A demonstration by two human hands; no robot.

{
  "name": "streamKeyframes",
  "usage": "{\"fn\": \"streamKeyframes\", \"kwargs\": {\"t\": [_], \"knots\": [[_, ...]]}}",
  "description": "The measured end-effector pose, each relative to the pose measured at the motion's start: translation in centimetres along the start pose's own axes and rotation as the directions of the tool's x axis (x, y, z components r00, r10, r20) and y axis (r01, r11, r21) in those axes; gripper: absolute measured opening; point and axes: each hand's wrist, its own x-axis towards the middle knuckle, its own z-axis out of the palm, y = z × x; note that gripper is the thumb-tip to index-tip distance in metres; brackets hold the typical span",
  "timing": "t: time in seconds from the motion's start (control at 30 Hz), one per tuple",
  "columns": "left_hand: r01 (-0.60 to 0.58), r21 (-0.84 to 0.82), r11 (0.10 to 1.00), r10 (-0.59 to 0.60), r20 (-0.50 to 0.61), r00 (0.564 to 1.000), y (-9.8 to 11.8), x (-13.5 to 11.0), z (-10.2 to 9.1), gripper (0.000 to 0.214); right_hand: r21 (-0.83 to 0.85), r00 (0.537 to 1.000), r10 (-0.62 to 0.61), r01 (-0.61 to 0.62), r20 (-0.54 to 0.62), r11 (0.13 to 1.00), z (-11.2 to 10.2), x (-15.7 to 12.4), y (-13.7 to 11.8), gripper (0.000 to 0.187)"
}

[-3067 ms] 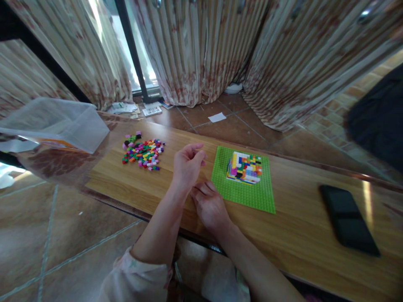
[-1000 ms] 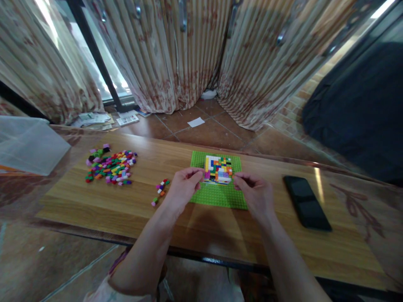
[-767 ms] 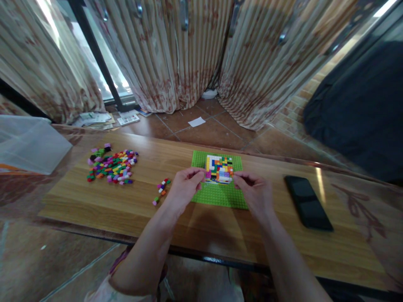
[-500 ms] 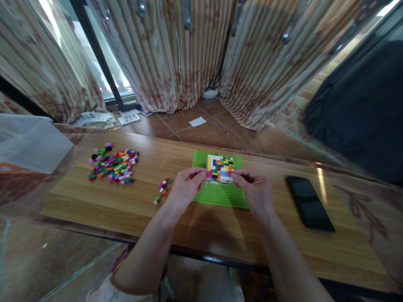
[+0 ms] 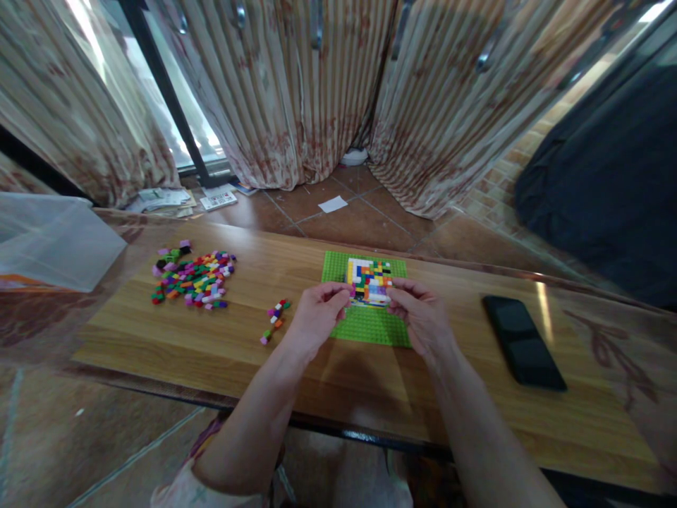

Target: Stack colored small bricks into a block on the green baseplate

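A green studded baseplate lies on the wooden table, carrying a low block of many-coloured toy bricks with white and yellow along its edge. At the block's near left corner, my left hand is closed, thumb and forefinger pinched at a small magenta brick. My right hand is closed too, its fingertips pinched by the block's right side; what they hold, if anything, is too small to make out. A short scatter of loose bricks lies left of my left hand.
A larger pile of loose bricks covers part of the table's left side. Beyond it stands a translucent plastic bin. A black phone lies to the right. Curtains hang behind the table.
My right hand has shifted slightly left against the brick block, its fingers a little more extended. The left hand stays at nearly the same place, still pinched. The view has shifted slightly.
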Motion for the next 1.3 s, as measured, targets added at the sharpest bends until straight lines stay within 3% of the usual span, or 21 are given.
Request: {"fn": "streamKeyframes", "kwargs": {"t": [0.4, 0.57, 0.7, 0.8, 0.9, 1.07, 1.23, 1.3], "knots": [[-0.004, -0.012, 1.0, 0.004, -0.003, 1.0, -0.1, 0.0, 0.4, 0.019, 0.07, 1.0, 0.002, -0.002, 0.003, 0.998, 0.4, -0.1, 0.1, 0.038], [0.0, -0.008, 1.0, 0.0, -0.017, 1.0, -0.2, 0.0, 0.4, 0.02, 0.113, 0.999, 0.037, -0.039, 0.018, 0.993, -0.3, -0.4, -0.3, 0.035], [0.006, -0.013, 1.0, -0.006, -0.012, 1.0, -0.3, -0.1, 0.3, 0.021, 0.137, 0.999, 0.04, -0.034, -0.036, 0.99, -1.1, -0.1, -0.7, 0.033], [0.012, -0.031, 0.999, -0.012, 0.009, 1.0, -0.2, -0.1, 0.3, 0.021, 0.096, 0.993, -0.022, 0.034, -0.117, 0.995, -1.2, 0.0, -0.7, 0.033], [0.043, -0.068, 0.997, -0.039, 0.062, 0.997, 0.0, -0.3, 0.4, 0.014, -0.032, 0.971, -0.194, 0.191, -0.138, 0.981, -0.8, -0.3, -0.8, 0.027], [0.064, -0.105, 0.992, -0.048, 0.146, 0.988, 0.1, -0.5, 0.5, 0.022, -0.261, 0.887, -0.461, 0.444, -0.004, 0.857, 0.2, -2.1, -1.6, 0.016], [0.019, -0.105, 0.994, 0.002, 0.188, 0.982, 0.0, -0.6, 0.4, 0.022, -0.297, 0.866, -0.443, 0.497, 0.233, 0.815, 0.8, -3.5, -1.7, 0.011], [0.0, -0.094, 0.996, 0.021, 0.222, 0.975, -0.1, -0.5, 0.4, 0.023, -0.334, 0.835, -0.421, 0.533, 0.354, 0.777, 0.8, -3.8, -1.6, 0.014]]}}
